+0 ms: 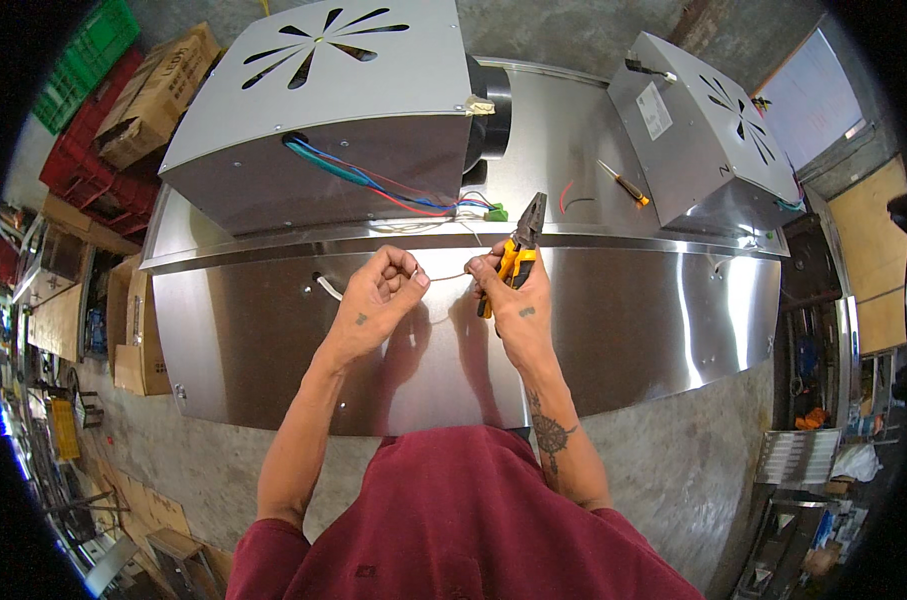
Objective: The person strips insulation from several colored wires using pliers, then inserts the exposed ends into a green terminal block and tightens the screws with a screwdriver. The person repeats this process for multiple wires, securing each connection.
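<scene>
A thin pale wire (446, 277) stretches between my two hands above the bent stainless steel panel. One end is pinched between the thumb and forefinger of my left hand (378, 295). My right hand (518, 295) grips combination pliers (522, 250) with yellow and black handles, jaws pointing up and away, while its thumb and forefinger also pinch the wire. Beyond the hands, blue, red and other wires (373, 183) come out of a grey metal box (303, 180) and run to a green connector (496, 213). A white cable (327, 288) pokes through a hole in the panel, left of my left hand.
A second grey metal box (693, 130) stands at the far right. Near it lie a screwdriver (625, 185) and short red and black wire pieces (567, 197). Cardboard boxes (158, 95) and crates (85, 60) are stacked at the left. Concrete floor (633, 460) shows below the panel.
</scene>
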Demonstrator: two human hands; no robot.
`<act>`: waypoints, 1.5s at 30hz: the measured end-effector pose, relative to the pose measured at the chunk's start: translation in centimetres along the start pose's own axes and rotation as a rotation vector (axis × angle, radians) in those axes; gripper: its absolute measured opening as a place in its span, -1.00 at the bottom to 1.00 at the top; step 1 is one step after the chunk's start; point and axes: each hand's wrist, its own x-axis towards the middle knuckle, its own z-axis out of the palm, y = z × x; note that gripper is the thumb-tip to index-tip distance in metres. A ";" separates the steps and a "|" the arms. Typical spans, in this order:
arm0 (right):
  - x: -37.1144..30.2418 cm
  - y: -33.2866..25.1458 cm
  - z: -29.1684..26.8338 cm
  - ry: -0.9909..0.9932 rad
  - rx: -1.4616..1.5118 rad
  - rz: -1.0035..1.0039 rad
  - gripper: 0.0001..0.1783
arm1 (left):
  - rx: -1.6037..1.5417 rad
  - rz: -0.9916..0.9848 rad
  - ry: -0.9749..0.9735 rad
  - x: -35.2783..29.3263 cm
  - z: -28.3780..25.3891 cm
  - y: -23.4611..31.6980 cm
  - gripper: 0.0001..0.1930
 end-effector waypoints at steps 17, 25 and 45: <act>-5.2 -0.6 -1.6 -0.251 -0.412 0.083 -0.41 | 0.175 0.080 0.135 0.7 0.9 -0.1 -0.69; -6.2 -0.1 -0.9 -0.364 -0.556 0.302 -0.35 | 0.233 0.034 0.078 0.3 0.7 -0.6 -0.69; -4.8 0.2 0.5 -0.389 -0.687 0.152 -0.35 | 0.464 0.153 -0.015 -0.7 0.5 0.4 -0.71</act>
